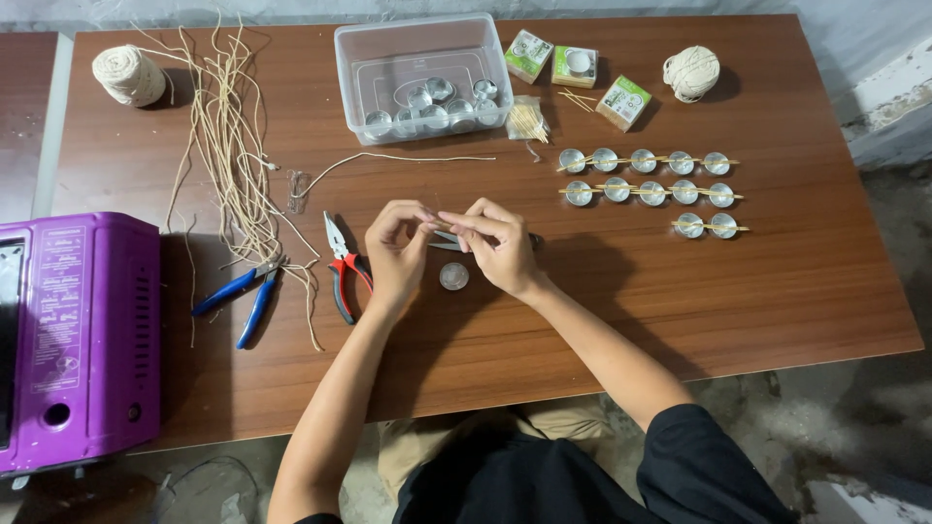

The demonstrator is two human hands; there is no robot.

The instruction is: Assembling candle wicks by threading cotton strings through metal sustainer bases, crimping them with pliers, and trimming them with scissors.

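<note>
Pinching something too small to tell, your left hand (396, 254) and right hand (497, 247) meet fingertip to fingertip above a metal cup (453, 277), red pliers (342, 262) at 9 o'clock.

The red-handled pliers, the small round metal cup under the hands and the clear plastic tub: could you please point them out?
Red-handled pliers (342, 260), head view, pivot.
Small round metal cup (453, 277), head view, centre.
Clear plastic tub (342, 87), head view, left wall.

Purple box (78, 340); red-handled pliers (345, 267); blue-handled pliers (238, 291); cream cord (228, 146); brown table (777, 281).
</note>
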